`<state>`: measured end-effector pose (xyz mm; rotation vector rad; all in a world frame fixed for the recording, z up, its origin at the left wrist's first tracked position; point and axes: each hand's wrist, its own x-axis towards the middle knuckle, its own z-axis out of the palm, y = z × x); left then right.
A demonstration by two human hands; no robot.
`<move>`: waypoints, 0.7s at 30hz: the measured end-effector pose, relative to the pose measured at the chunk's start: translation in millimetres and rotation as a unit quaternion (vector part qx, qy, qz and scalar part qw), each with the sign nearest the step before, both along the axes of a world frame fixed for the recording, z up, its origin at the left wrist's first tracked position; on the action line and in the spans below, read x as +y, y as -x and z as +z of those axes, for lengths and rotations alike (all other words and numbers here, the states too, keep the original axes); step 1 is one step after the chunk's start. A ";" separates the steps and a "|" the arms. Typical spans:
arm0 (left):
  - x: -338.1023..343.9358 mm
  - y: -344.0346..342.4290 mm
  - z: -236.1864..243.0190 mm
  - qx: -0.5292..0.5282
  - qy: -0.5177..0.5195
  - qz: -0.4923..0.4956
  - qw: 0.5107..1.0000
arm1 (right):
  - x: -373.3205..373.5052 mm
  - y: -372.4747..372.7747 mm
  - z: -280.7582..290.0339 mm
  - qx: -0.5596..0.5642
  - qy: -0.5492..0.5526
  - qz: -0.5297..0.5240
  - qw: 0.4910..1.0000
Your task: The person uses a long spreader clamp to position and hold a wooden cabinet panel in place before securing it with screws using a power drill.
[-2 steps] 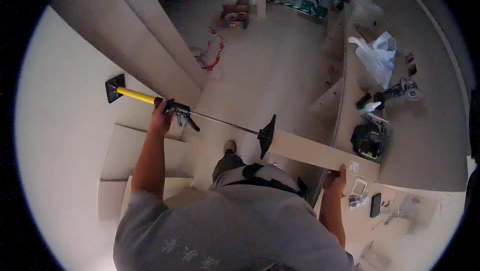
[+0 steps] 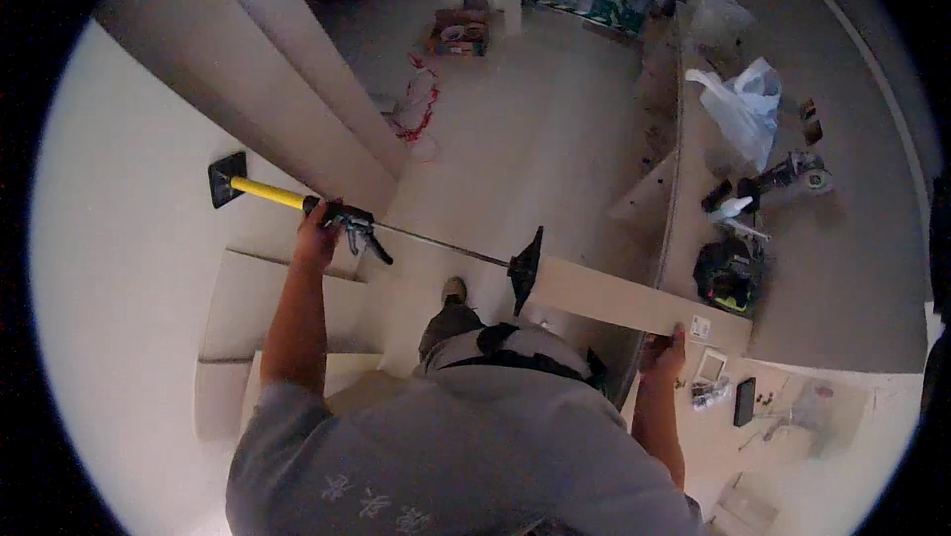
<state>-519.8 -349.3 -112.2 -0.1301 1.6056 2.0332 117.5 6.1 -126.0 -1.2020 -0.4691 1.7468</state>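
Note:
My left hand (image 2: 317, 239) is closed round the black trigger handle of a telescopic support pole (image 2: 269, 191), which lies nearly level. Its yellow tube ends in a square black pad (image 2: 227, 179) against the pale surface on the left. From the handle a thin metal rod runs right to a second black pad (image 2: 525, 270), pressed to the end of a long beige board (image 2: 614, 296). At the board's right part, beside a white label, my right hand (image 2: 664, 356) grips its near edge. Some of the right fingers are hidden beneath it.
Along the right counter lie a white plastic bag (image 2: 750, 110), an angle grinder (image 2: 788, 177), a white bottle (image 2: 733, 207) and a black-and-yellow tool (image 2: 726, 276). Nearer are a small white frame (image 2: 711, 366) and black box (image 2: 745, 402). Red cord (image 2: 421, 120) and a carton (image 2: 461, 33) sit on the floor.

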 end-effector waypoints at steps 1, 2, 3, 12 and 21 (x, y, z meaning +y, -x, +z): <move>14.5 -12.0 17.9 -0.017 0.036 -0.008 0.999 | 0.3 1.8 2.0 0.013 -0.013 -0.010 1.000; 23.9 -16.7 24.5 -0.025 0.036 -0.011 0.999 | -1.0 1.1 3.9 0.026 -0.026 -0.020 0.999; 21.0 -14.8 17.7 -0.032 0.023 -0.007 0.999 | -4.8 7.9 0.2 0.018 -0.033 -0.016 0.999; 35.5 -25.9 -17.8 -0.001 -0.128 -0.038 0.991 | -0.7 12.2 -6.4 0.045 -0.031 -0.057 0.997; 30.2 -7.5 -32.7 0.033 -0.111 -0.011 0.993 | -3.3 0.4 -22.0 0.032 -0.037 -0.004 0.999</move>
